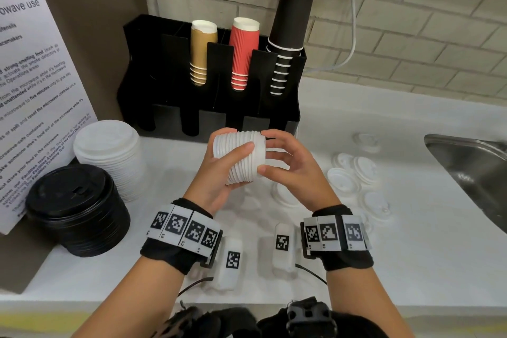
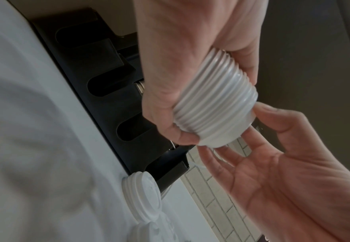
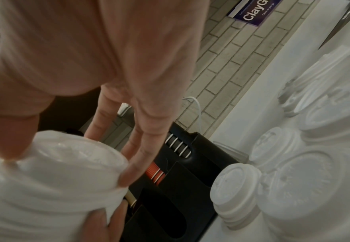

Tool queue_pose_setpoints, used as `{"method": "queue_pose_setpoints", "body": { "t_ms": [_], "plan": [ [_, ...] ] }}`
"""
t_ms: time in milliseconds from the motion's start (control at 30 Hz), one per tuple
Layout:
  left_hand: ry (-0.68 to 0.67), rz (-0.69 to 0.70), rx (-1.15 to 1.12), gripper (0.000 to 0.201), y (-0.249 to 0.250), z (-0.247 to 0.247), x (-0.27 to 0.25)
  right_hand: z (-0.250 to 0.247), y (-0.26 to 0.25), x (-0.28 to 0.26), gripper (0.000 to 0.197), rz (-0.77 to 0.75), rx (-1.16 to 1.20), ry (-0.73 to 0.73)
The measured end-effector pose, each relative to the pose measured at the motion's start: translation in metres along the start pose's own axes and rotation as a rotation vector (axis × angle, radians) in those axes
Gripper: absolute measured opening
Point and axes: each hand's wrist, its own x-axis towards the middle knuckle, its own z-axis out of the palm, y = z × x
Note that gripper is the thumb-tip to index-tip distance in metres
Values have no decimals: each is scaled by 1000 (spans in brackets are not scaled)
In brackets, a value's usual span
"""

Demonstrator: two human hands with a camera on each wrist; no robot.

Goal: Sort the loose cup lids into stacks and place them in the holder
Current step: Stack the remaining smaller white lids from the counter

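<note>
Black plastic compartmented holder [image 1: 208,107] upright at back of white countertop [image 1: 356,123], directly beyond both hands

Nested stack of small white plastic cup lids [image 1: 241,158] held in air just short of holder front slots, long axis roughly horizontal, running left to right

Left hand [image 1: 219,173] wrapped round stack barrel; nearer holder by judgement

Right hand [image 1: 290,167] with fingertips [image 3: 128,176] touching stack's open end, fingers nearly straight, gripping nothing

Loose white lids [image 1: 354,170] right of hands

Lower slot interiors dark; contents indiscernible
</note>
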Motion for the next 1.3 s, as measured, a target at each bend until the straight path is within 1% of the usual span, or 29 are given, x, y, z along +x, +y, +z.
{"method": "queue_pose_setpoints", "body": {
  "t_ms": [100, 167, 267, 333, 367, 433, 467, 533, 567, 633, 667, 700, 800, 833, 900, 933, 967, 1000, 1033, 1133, 1167, 1200, 1233, 1267, 1300],
  "plan": [
    [-16, 6, 11, 57, 1, 1, -2, -1, -1, -1, 52, 1, 2, -4],
    [-40, -2, 28, 62, 1, 0, -3, -3, -2, -2, 51, 0, -2, -13],
    [-48, -3, 95, 81, 0, -1, -1, -5, -3, -1, 50, -14, -37, 1],
    [10, -7, 151, 96, 0, -2, -1, -5, -1, 0, 46, -22, -75, 27],
    [30, -15, 170, 97, -1, -3, -1, -4, -1, 0, 43, -23, -102, 38],
    [37, -46, 210, 84, -3, -7, -1, -2, 2, 0, 36, -21, -192, 48],
    [62, -81, 224, 81, -6, -9, -1, -1, 4, 0, 34, -25, -252, 41],
    [143, -175, 259, 82, -11, -14, 0, 2, 7, 0, 34, -28, -372, -5],
    [144, -216, 282, 74, -13, -16, 2, 3, 9, 0, 36, -13, -414, -37],
    [65, -237, 333, 42, -16, -20, 6, 4, 13, 0, 44, 54, -457, -105],
    [48, -243, 353, 32, -17, -21, 6, 4, 15, -1, 48, 92, -472, -134],
    [50, -255, 370, 29, -17, -21, 6, 4, 16, -1, 52, 124, -489, -154],
    [57, -301, 448, 32, -20, -23, 9, 6, 19, -3, 56, 163, -555, -188],
    [57, -319, 498, 34, -20, -23, 10, 9, 20, -3, 55, 163, -574, -195],
    [71, -357, 674, 43, -21, -26, 11, 14, 20, -1, 54, 164, -611, -214],
    [79, -356, 780, 47, -18, -28, 11, 17, 20, 0, 54, 164, -634, -230],
    [79, -317, 858, 44, -15, -31, 11, 20, 20, 2, 54, 162, -654, -243],
    [59, -266, 901, 38, -11, -33, 10, 21, 20, 4, 54, 159, -668, -251],
    [14, -215, 943, 38, -7, -36, 8, 23, 20, 6, 55, 158, -676, -256],
    [-171, -101, 1163, 76, 1, -43, 1, 23, 18, 12, 58, 154, -688, -292],
    [-193, -63, 1220, 84, 1, -44, -1, 21, 18, 13, 58, 151, -684, -329],
    [-178, -52, 1242, 87, -1, -45, -1, 18, 17, 15, 57, 147, -675, -374],
    [-153, -41, 1229, 85, -2, -46, -1, 13, 17, 18, 53, 141, -658, -410],
    [-134, -29, 1213, 77, -3, -46, 0, 6, 17, 22, 48, 138, -638, -416],
    [-121, -6, 1196, 68, -4, -46, -1, -2, 18, 29, 43, 142, -626, -380]
  ]
}}
